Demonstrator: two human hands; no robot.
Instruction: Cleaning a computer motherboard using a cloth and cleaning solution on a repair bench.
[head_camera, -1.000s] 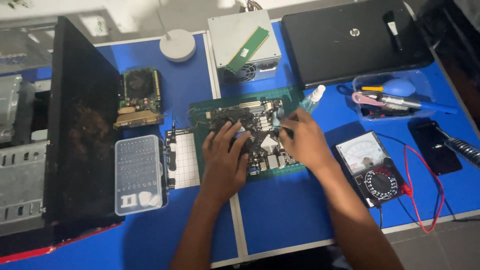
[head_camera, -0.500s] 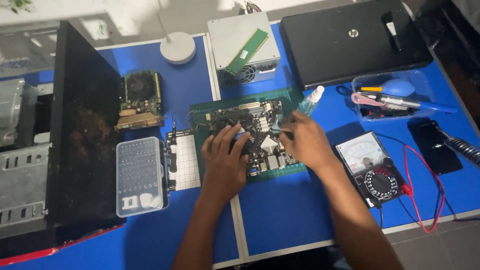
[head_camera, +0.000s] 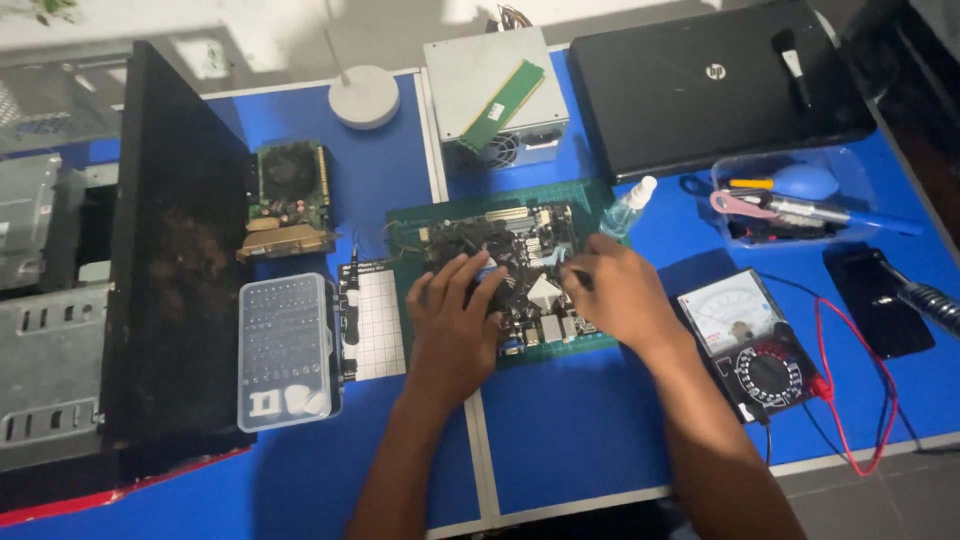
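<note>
Right hand (head_camera: 618, 295) curled, fingers drawn together over the right part of the circuit board (head_camera: 505, 262), pinching what looks like a thin dark tool at the fingertips; too small to tell what kind. Left hand (head_camera: 455, 320) spread flat, fingers open and resting on the middle of the board, pressing down, nothing clasped in it. Board lying flat on a green mat (head_camera: 585, 195) near the middle of the blue table (head_camera: 560, 440), partly covered by both hands.

Just beyond the right hand, a small clear spray bottle (head_camera: 627, 208) with a white cap, standing at the mat's far right corner. Right of the forearm, a meter with a dial (head_camera: 750, 345), red lead (head_camera: 880, 400) looping away toward the table edge. Farther right, a dark phone (head_camera: 888, 300) lying flat. Above the meter, a clear tray (head_camera: 765, 195) with small tools inside, among them a blue rubber bulb and a pink-handled piece. Behind that, a closed black laptop (head_camera: 700, 85) with a small brush (head_camera: 795, 65) on its lid.

Left of the mat, a white gridded pad (head_camera: 378, 320), then a clear case of screwdriver bits (head_camera: 285, 350). Beyond those, a graphics card with a fan (head_camera: 290, 200). Far left, a black computer case panel (head_camera: 175, 260) standing upright beside the metal chassis (head_camera: 45, 300). At the far edge of the table, a grey power supply box (head_camera: 470, 80) with a green memory stick (head_camera: 510, 100) laid on top, and a round white lamp base (head_camera: 364, 96) beside it.
</note>
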